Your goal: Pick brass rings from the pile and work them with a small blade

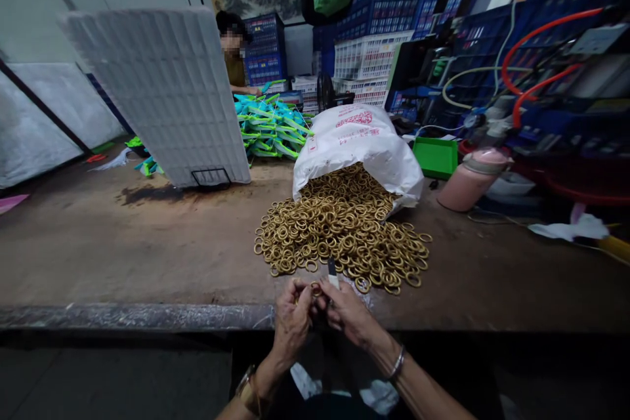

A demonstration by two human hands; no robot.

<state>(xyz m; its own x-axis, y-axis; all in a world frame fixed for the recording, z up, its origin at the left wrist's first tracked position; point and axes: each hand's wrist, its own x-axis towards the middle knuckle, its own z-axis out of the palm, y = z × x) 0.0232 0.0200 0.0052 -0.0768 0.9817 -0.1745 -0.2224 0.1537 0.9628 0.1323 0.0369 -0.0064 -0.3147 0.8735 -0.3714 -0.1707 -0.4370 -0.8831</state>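
Note:
At the table's front edge my left hand (291,318) is closed, pinching a small gold-coloured ring (315,288) that sits between my two hands. My right hand (353,314) meets it from the other side, fingers curled round a small flat tool (333,273) with a dark end and a pale part. The tool's exact kind does not show. Just beyond my hands spreads a heap of gold-coloured rings (339,236), spilling out of the mouth of a white sack (357,134) with red print that lies on its side.
A tall pale ribbed panel (162,92) stands on the table (147,249) at left. Behind it a person (236,65) is beside a pile of green and blue plastic pieces (273,125). At right are a pink bottle (470,180), a green tray (436,156) and hoses.

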